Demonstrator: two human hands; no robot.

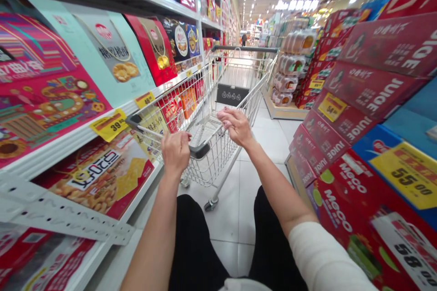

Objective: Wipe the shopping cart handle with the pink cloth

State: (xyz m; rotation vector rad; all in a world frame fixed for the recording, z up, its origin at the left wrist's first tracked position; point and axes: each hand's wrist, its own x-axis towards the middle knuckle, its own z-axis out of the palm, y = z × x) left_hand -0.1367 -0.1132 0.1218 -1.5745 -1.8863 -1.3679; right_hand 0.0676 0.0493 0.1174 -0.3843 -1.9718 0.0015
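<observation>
A wire shopping cart point(218, 163) stands before me, its dark handle bar point(246, 48) at the far end. My left hand point(175, 152) is closed round the cart's near rim, just left of a dark plastic corner bumper point(200, 151). Over the basket's right near side is my right hand point(236, 126), its fingers curled and pressed together. Something pinkish shows at its fingertips, and I cannot make out whether this is an object or only the fingers. A dark sign panel point(232, 95) hangs inside the basket at the far end.
Shelves on the left carry gift boxes point(116, 50) and a yellow price tag point(109, 125). To the right rise stacked red drink cartons point(355, 72). Farther along stands a pallet of wrapped packs point(288, 68). A tiled floor point(235, 191) runs between, with a person point(243, 39) far off.
</observation>
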